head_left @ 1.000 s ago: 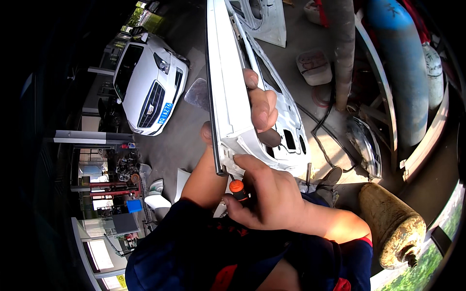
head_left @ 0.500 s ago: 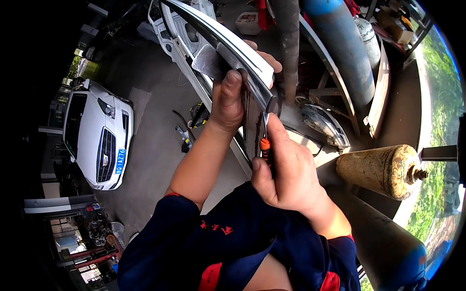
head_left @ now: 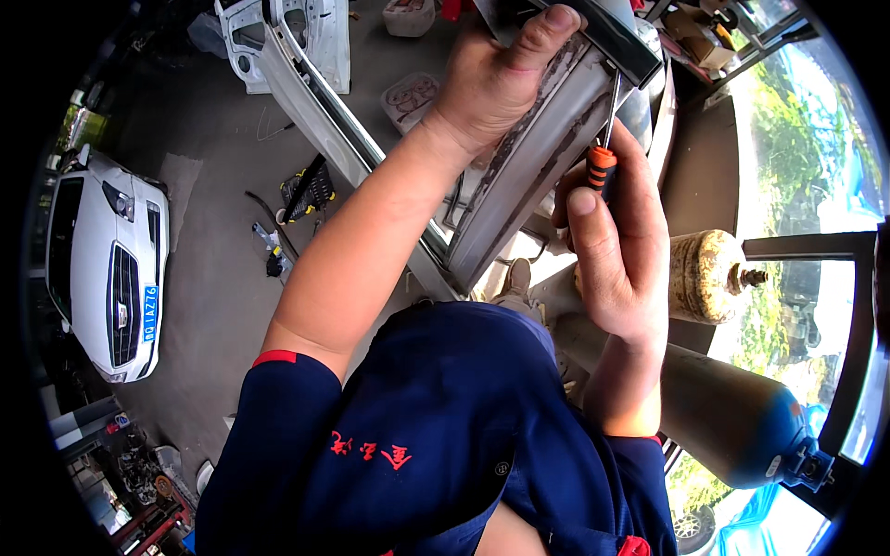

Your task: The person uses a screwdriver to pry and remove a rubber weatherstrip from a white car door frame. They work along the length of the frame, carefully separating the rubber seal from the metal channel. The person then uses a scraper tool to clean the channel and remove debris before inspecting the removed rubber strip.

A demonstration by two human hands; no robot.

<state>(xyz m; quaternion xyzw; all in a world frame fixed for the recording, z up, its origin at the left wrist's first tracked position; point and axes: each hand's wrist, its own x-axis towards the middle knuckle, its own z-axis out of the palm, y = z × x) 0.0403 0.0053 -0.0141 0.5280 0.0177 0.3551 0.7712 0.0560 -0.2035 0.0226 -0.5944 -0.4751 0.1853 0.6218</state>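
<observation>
My left hand (head_left: 491, 83) grips the upper end of a long part, its thumb over the black glossy trim (head_left: 623, 46). Below the trim runs a dull silver-grey strip (head_left: 528, 176) with dark streaks along it, part of the same piece or lying just behind it, I cannot tell which. My right hand (head_left: 612, 241) is closed on a screwdriver (head_left: 601, 165) with an orange and black handle, thumb along its side. The thin shaft points up to the underside of the trim near its right end; whether the tip touches is too small to tell.
Bare white door panels (head_left: 301, 42) stand at the upper left, near plastic tubs (head_left: 408, 97). A white car (head_left: 107, 264) is parked left. Tools (head_left: 301, 193) lie on the grey floor (head_left: 195, 296). Gas cylinders, one yellowish (head_left: 705, 273), one blue-topped (head_left: 732, 426), lie right beside a window (head_left: 788, 148).
Both hands, the trim and the screwdriver have moved up and to the right in view. The long piece has turned, its white face gone from sight, and my view has shifted.
</observation>
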